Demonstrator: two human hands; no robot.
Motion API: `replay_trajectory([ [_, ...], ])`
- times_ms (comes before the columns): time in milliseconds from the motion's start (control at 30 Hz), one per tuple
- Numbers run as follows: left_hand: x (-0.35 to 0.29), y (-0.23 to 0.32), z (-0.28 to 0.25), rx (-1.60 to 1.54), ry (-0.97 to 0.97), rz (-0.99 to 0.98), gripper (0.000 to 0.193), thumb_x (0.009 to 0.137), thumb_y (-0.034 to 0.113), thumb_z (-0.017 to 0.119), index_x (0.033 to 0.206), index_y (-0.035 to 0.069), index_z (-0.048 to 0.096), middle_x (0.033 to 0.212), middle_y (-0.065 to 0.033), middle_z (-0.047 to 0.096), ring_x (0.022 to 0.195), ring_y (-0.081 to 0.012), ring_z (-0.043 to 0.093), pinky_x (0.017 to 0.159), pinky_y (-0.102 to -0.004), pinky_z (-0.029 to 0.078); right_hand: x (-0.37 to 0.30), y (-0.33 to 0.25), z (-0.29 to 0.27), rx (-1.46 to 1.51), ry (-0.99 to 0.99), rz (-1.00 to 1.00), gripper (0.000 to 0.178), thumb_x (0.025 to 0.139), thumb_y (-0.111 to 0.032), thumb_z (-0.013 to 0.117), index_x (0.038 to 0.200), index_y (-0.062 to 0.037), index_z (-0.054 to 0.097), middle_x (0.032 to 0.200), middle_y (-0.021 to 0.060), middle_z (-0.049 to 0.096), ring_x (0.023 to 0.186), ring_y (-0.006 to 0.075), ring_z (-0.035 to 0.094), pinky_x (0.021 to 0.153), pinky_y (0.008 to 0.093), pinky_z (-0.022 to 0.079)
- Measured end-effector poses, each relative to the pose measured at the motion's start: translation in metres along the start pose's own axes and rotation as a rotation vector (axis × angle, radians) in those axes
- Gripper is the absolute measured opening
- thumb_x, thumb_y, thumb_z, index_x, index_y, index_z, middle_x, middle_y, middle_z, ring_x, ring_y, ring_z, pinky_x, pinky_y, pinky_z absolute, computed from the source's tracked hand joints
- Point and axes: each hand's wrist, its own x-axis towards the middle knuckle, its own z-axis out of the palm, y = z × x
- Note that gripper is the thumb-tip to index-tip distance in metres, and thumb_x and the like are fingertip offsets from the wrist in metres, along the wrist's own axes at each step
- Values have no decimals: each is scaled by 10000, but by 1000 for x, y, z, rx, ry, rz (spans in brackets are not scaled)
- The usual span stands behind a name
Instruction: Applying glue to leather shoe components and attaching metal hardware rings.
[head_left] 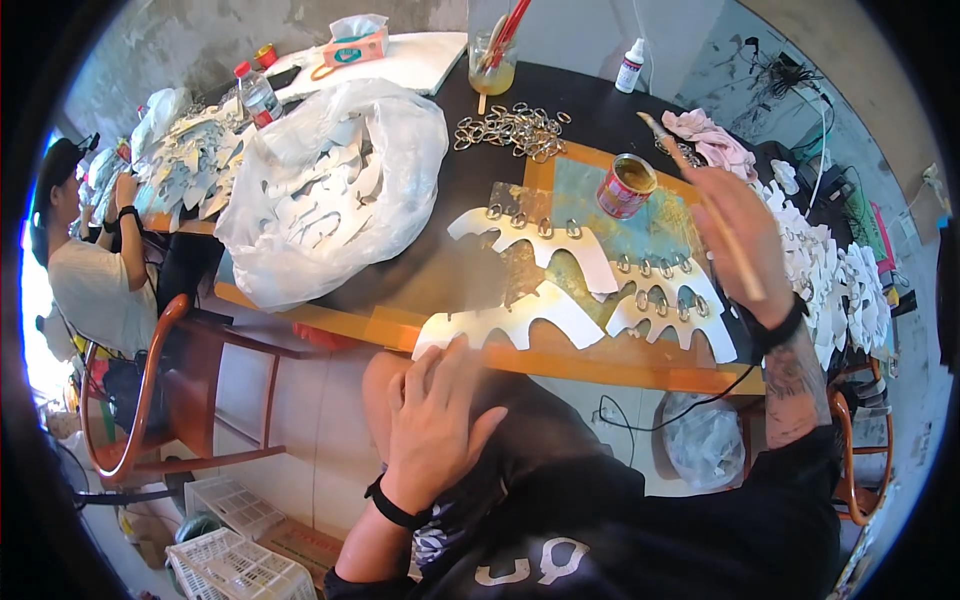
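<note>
My right hand is closed round a brush with a pale wooden handle, its bristle end pointing up and away. Just left of it stands an open red can of brownish stuff. At the table's near edge, my left hand has its fingers stretched out, the tips at a white scalloped piece with no rings. A second white piece lies behind it. To the right are other scalloped white pieces; metal oval rings sit along their edges and that of the second piece.
Loose rings are heaped behind the pieces. A plastic bag of white cut pieces stands left; more pieces pile up right. A jar with brushes and a small bottle stand behind. Another person sits far left.
</note>
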Motion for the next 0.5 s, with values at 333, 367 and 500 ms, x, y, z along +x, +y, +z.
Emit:
replay_trajectory([
  [333,-22,-5,-37,-233,327,96,435,978,296,715,1265,-28,672,1270,-181,695,1159,-397,643,1002,-489,463,12,16,42,-343,-221,-190,506,931,-63,659,1433,-85,601,1332,101,652,1304,274,588,1108,483,398],
  [367,-29,-6,-37,-229,331,95,435,978,296,715,1265,-28,672,1270,-181,695,1159,-397,643,1002,-489,463,11,15,34,-373,-216,-188,509,925,-68,659,1430,-99,608,1343,97,650,1317,273,580,1125,498,373],
  [500,-44,0,-36,-231,372,110,275,966,176,719,1143,-34,709,1119,-168,734,965,-361,702,825,-429,523,8,22,-13,-208,-135,-70,527,894,-79,673,1417,-131,631,1356,88,657,1322,273,583,1147,508,338],
])
